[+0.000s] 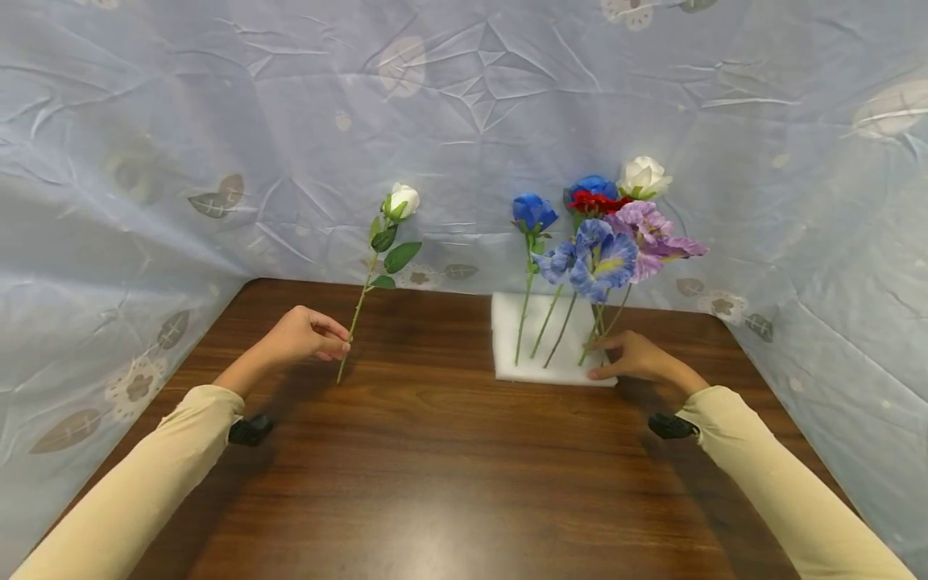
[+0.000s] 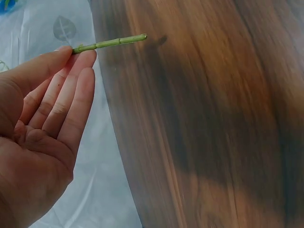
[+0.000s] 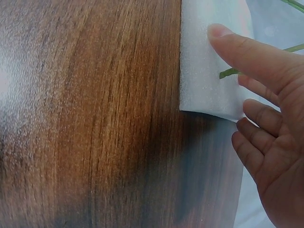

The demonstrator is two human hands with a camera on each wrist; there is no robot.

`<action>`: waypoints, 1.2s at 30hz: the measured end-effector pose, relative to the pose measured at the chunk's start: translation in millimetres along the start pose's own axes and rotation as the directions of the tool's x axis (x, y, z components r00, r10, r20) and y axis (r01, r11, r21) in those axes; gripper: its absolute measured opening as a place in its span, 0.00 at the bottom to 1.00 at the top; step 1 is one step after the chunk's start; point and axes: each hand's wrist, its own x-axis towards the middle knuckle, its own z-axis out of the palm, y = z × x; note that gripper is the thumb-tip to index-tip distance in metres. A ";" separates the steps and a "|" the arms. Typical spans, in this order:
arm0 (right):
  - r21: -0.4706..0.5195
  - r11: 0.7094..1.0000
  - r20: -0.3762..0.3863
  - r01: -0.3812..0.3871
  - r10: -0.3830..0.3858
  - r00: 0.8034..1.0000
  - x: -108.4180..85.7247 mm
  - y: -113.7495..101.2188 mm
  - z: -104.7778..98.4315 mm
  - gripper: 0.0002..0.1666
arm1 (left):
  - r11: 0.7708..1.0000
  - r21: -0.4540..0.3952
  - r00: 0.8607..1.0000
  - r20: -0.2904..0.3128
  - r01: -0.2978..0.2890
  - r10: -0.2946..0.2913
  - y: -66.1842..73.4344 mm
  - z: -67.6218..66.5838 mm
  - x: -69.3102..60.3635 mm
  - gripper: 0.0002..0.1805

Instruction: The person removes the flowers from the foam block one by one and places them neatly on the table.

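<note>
My left hand pinches the lower stem of a white rose between thumb and fingertips. The rose stands nearly upright above the table; its cut stem end sticks out past the fingers in the left wrist view. At the right edge of a white foam block, my right hand rests its thumb on the foam, with the other fingers extended by the edge. Stems rise from the block: a blue rose, a blue iris and several others. One green stem passes between thumb and fingers.
A purple iris, a red flower, a second blue rose and another white rose crowd together above the block. The brown wooden table meets a patterned curtain at the back and sides.
</note>
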 end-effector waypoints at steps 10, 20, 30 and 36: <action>0.042 0.998 0.019 -0.037 0.036 0.999 -0.8 0.1 0.2 0.35 | 0.999 -0.017 0.998 0.061 0.035 -0.034 -11.0 -22.8 -16.1 0.17; 0.005 1.000 -0.006 -0.008 0.008 1.000 -2.4 -0.8 0.9 0.37 | 0.997 0.009 0.995 0.076 0.071 -0.071 -26.2 -37.0 -23.9 0.20; -0.006 1.000 0.001 -0.012 0.012 1.000 -1.2 -0.9 -0.2 0.38 | 0.994 0.017 0.988 0.111 0.108 -0.109 -34.6 -44.1 -33.3 0.17; 0.000 1.000 -0.008 0.002 -0.002 1.000 -0.4 -2.1 -0.3 0.38 | 0.991 0.001 0.982 0.137 0.132 -0.130 -44.0 -51.9 -38.9 0.18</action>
